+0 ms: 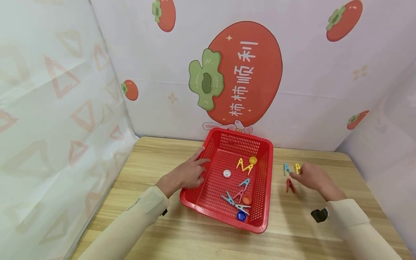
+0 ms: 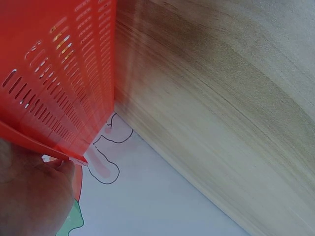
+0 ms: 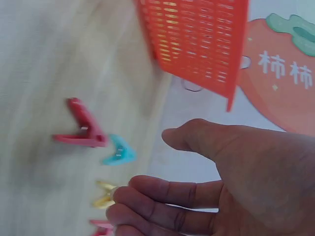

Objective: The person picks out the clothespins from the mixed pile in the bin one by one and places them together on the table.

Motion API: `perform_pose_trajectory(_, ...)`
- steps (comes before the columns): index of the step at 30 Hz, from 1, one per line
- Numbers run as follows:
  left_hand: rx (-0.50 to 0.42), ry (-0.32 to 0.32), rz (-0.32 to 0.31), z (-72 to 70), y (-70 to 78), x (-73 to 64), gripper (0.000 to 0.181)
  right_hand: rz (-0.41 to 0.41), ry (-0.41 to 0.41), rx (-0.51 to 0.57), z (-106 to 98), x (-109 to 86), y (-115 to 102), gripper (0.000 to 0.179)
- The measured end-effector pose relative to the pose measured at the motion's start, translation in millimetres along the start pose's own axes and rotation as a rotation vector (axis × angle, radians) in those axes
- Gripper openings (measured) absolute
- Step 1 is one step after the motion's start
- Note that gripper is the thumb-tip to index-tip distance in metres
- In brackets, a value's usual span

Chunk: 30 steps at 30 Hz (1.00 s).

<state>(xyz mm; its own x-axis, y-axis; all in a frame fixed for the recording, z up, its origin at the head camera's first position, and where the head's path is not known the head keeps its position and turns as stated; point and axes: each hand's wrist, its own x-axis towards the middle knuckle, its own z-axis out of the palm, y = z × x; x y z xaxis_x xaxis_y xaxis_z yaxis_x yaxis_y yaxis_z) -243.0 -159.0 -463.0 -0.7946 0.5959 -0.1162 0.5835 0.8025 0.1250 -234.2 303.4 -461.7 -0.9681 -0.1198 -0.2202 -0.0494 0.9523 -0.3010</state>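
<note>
My left hand [image 1: 186,176] holds the left rim of a red plastic basket [image 1: 214,191], its fingers reaching over the inner side. Outside the basket's right wall, my right hand [image 1: 313,176] hovers with thumb and fingers apart and nothing between them. Closest to its fingertips is a yellow clothespin [image 3: 103,195]. Beside that lie a light blue clothespin [image 1: 286,169] and a dark red clothespin [image 1: 290,185] on the table. Another reddish clothespin [image 3: 101,227] is partly cut off at the bottom of the right wrist view.
Inside the basket are yellow clothespins [image 1: 240,164], blue, pink and white ones, and bottle caps: white [image 1: 227,174], yellow [image 1: 253,160], orange [image 1: 247,199] and blue [image 1: 241,216]. The wooden table [image 1: 156,159] meets a printed cloth backdrop [image 1: 162,108] behind and at both sides.
</note>
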Motion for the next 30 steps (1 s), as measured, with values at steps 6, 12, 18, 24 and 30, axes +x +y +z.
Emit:
perform_pose_trajectory(6,0.01,0.006,0.007,0.4,-0.9,-0.5,0.03,-0.04,0.053,-0.052,-18,-4.2,-22,0.045)
perform_pose_trajectory(12,0.008,0.006,0.013,0.9,-1.2,0.1,0.03,-0.059,0.024,-0.06,-29,-1.2,-34,0.045)
perform_pose_trajectory(18,0.014,0.01,0.023,0.2,-1.7,0.2,0.029,-0.091,0.033,-0.03,-41,6.7,-52,0.047)
perform_pose_trajectory(24,0.004,0.005,0.023,1.1,-1.7,0.9,0.03,-0.058,-0.023,-0.034,-52,11.6,-72,0.041)
perform_pose_trajectory(30,0.016,0.007,0.025,0.3,-1.9,1.3,0.03,-0.044,-0.024,-0.051,-63,18.7,-91,0.038)
